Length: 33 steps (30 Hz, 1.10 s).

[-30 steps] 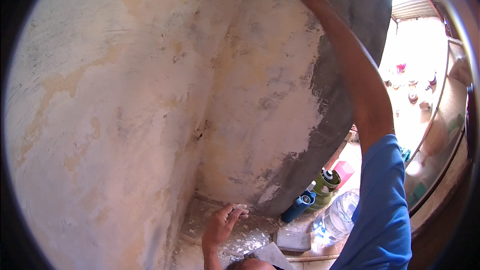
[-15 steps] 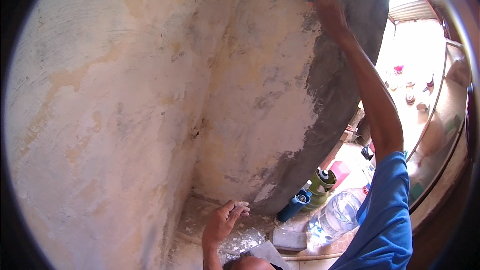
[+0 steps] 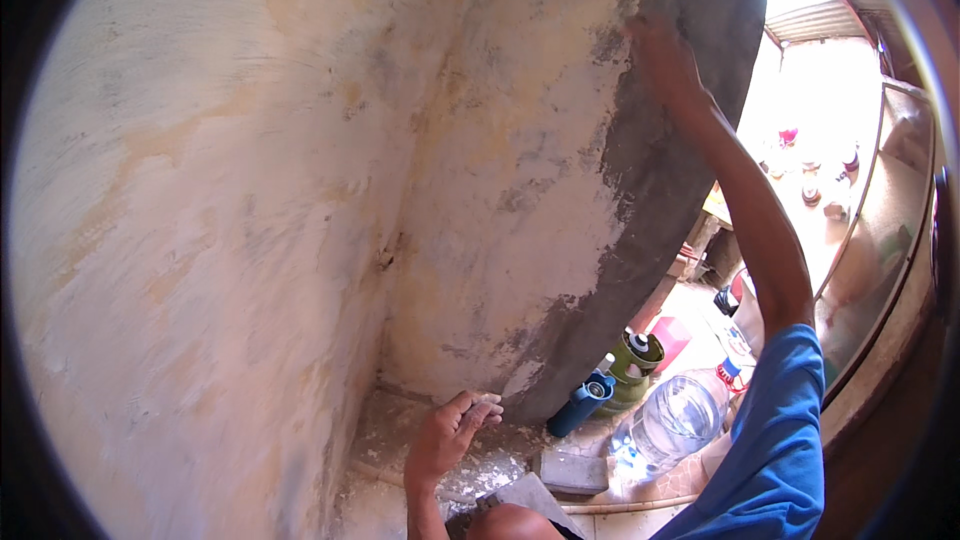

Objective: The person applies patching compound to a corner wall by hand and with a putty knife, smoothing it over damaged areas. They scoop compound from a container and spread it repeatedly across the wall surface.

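Note:
My right hand [image 3: 662,65] is raised against the right-hand wall [image 3: 510,190] where patchy white coating meets a dark grey band [image 3: 640,230]. Its fingers are closed and blurred by motion; what they hold is unclear. My left hand [image 3: 450,435], its fingertips dusted white, is low near the inner corner with fingers pinched together, around something small and pale that I cannot make out. To the left is a wide whitish wall [image 3: 200,240] with yellowish patches.
At lower right stand a blue flask [image 3: 575,410], a green gas cylinder [image 3: 630,385], a pink container [image 3: 668,340] and a clear water jug [image 3: 670,420]. A grey block [image 3: 575,472] and a thin pole [image 3: 620,505] lie on the floor. A bright area [image 3: 820,90] opens at right.
My right hand and forearm have moved down the wall along the edge of the grey band. My left hand stays low in nearly the same place, slightly higher.

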{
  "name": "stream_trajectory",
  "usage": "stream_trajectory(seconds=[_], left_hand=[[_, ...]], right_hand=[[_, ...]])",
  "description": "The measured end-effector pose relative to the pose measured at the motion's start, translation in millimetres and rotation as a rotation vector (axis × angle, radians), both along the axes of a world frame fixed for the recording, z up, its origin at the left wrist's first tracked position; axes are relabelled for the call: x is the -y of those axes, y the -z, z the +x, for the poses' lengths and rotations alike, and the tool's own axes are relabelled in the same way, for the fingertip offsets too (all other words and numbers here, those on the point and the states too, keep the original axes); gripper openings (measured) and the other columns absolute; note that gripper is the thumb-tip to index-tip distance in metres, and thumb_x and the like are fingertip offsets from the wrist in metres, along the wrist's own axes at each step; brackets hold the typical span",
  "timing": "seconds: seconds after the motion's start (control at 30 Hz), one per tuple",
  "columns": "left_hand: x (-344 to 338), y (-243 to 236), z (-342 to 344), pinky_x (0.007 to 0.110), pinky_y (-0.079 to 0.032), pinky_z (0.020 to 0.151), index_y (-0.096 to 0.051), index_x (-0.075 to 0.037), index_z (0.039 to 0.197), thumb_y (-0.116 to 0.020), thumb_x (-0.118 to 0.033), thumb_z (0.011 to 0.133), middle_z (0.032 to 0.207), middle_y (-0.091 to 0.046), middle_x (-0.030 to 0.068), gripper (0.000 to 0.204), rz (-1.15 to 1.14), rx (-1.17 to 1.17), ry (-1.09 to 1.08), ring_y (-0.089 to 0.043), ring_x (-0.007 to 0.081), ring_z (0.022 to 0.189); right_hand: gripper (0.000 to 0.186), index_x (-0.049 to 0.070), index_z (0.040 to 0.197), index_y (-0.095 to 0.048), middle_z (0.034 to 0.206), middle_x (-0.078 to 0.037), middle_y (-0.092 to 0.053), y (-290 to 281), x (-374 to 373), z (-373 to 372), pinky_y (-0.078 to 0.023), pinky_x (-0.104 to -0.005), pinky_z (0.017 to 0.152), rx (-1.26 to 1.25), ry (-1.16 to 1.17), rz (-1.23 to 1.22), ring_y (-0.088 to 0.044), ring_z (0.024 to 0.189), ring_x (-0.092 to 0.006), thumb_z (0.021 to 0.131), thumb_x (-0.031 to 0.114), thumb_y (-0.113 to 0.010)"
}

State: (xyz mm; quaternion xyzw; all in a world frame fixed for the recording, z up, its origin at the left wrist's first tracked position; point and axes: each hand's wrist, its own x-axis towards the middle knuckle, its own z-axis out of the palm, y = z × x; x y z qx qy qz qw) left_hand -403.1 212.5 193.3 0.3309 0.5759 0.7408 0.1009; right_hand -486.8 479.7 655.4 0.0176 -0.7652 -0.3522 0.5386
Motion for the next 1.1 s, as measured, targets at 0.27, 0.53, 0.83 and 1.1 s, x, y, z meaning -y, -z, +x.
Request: stream_trajectory(seconds=[0.27,0.53,0.83,1.1], left_hand=[[6,-6,3,0.028,-0.054,0.082,-0.063,0.002,0.114,-0.053,-0.019,0.102,0.101,-0.072,0.0124,0.026,-0.024,0.018,-0.019,-0.070,0.0162,0.092],[13,-16,6,0.028,-0.054,0.085,-0.063,0.003,0.114,-0.052,-0.019,0.102,0.102,-0.072,0.0131,0.027,-0.061,-0.005,-0.018,-0.070,0.0166,0.093],[12,-11,5,0.029,-0.054,0.083,-0.063,0.003,0.113,-0.052,-0.020,0.102,0.101,-0.072,0.0122,0.028,-0.073,-0.017,-0.010,-0.070,0.0165,0.093],[12,6,5,0.026,-0.053,0.077,-0.064,-0.001,0.114,-0.053,-0.023,0.102,0.097,-0.073,0.0108,0.027,0.062,0.073,-0.048,-0.071,0.0141,0.092]], right_hand=[[0.037,0.012,0.118,-0.065,0.121,-0.012,-0.060,-40,33,-83,-0.052,-0.0451,0.088,-0.138,-0.032,0.067,-0.057,0.109,-0.0323,0.084,0.003,-0.057],[0.039,0.011,0.121,-0.063,0.126,-0.007,-0.059,31,39,-30,-0.050,-0.0429,0.092,0.148,-0.057,0.251,-0.056,0.112,-0.0262,0.083,0.003,-0.059],[0.053,0.007,0.141,-0.046,0.144,-0.008,-0.046,24,25,-73,-0.038,-0.0423,0.107,-0.010,-0.034,0.513,-0.043,0.134,-0.0255,0.089,0.008,-0.056],[0.044,0.006,0.134,-0.052,0.129,-0.016,-0.055,46,2,-28,-0.047,-0.0430,0.096,0.085,-0.106,0.358,-0.055,0.118,-0.0314,0.090,0.011,-0.057]])
